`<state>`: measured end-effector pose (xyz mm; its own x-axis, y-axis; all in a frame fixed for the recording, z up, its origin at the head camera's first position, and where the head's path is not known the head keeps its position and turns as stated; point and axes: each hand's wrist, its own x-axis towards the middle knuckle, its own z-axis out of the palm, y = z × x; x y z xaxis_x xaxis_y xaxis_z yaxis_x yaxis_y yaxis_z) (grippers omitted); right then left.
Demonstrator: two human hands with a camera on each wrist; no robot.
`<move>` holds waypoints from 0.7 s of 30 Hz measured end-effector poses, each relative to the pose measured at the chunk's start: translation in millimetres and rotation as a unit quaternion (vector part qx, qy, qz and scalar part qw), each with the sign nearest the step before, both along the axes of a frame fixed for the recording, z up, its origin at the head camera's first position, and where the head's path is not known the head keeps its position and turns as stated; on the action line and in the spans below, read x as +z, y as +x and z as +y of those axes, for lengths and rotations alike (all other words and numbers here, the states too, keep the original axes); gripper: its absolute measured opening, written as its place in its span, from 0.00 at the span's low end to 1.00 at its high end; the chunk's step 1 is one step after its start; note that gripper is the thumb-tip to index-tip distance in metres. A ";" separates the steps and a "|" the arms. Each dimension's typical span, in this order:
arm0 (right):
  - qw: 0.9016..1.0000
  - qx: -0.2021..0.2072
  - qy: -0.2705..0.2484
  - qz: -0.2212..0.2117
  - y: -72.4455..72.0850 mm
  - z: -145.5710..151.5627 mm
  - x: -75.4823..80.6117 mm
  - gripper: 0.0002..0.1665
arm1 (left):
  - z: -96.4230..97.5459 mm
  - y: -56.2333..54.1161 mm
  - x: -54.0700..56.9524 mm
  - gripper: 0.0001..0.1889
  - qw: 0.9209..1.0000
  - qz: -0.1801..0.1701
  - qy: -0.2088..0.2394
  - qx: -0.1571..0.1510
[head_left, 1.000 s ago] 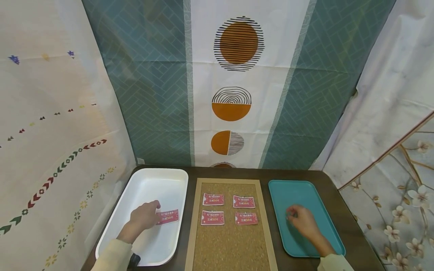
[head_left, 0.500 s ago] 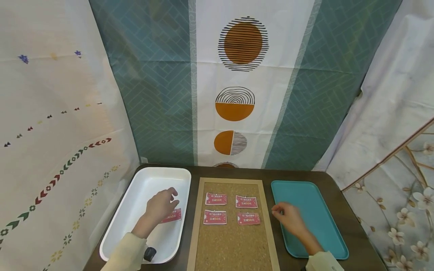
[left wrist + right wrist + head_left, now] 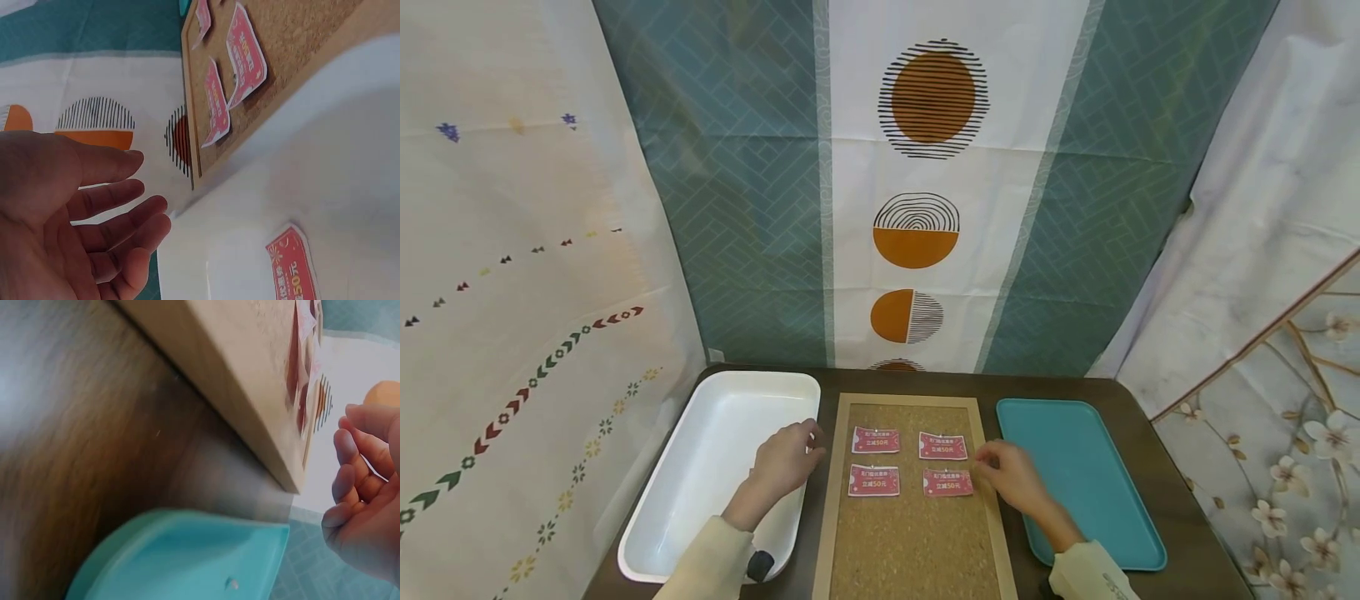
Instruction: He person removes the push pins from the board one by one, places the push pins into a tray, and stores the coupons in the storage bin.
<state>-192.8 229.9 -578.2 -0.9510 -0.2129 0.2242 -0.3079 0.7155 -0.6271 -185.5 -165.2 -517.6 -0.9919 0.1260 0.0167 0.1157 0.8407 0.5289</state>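
Note:
My left hand (image 3: 786,462) hovers over the right rim of the white tray (image 3: 655,517), fingers loosely curled and holding nothing. Below it, in the left wrist view, a red paper coupon (image 3: 294,265) lies in that tray; the hand hides it from the head view. My right hand (image 3: 1011,479) hangs over the right frame of the cork board (image 3: 917,550), fingertips just beside the lower right coupon (image 3: 947,482). Its thumb and index finger nearly meet, and nothing shows between them in the right wrist view (image 3: 369,487). Several coupons, including the upper left one (image 3: 876,440), are fixed to the board with small pins.
A teal tray (image 3: 1097,492) stands right of the board; a small clear object (image 3: 232,584), perhaps a pin, lies in it. All sit on a dark wooden table (image 3: 1187,533). A patterned curtain (image 3: 760,250) hangs behind, with pale cloth on both sides.
My left hand has left the coupon in the white tray and moved right toward the board. My right hand has moved left from over the teal tray to the board's right edge.

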 end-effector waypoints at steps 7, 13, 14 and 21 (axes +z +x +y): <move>1.000 0.007 0.004 -0.007 -7.9 -14.8 -4.6 0.04 | 12.8 2.3 1.5 0.13 1.000 0.008 0.001 -0.018; 0.999 0.003 -0.005 -0.031 -12.0 -32.5 -10.0 0.05 | 19.9 3.9 -4.9 0.13 1.000 -0.004 0.006 -0.017; 0.999 0.004 -0.007 -0.034 -12.5 -35.9 -10.8 0.06 | 21.1 4.5 -6.2 0.14 1.000 -0.006 0.009 -0.018; 0.999 0.023 -0.018 -0.043 -15.2 -56.1 -11.6 0.03 | 29.6 6.8 -12.9 0.16 0.999 -0.018 0.035 -0.030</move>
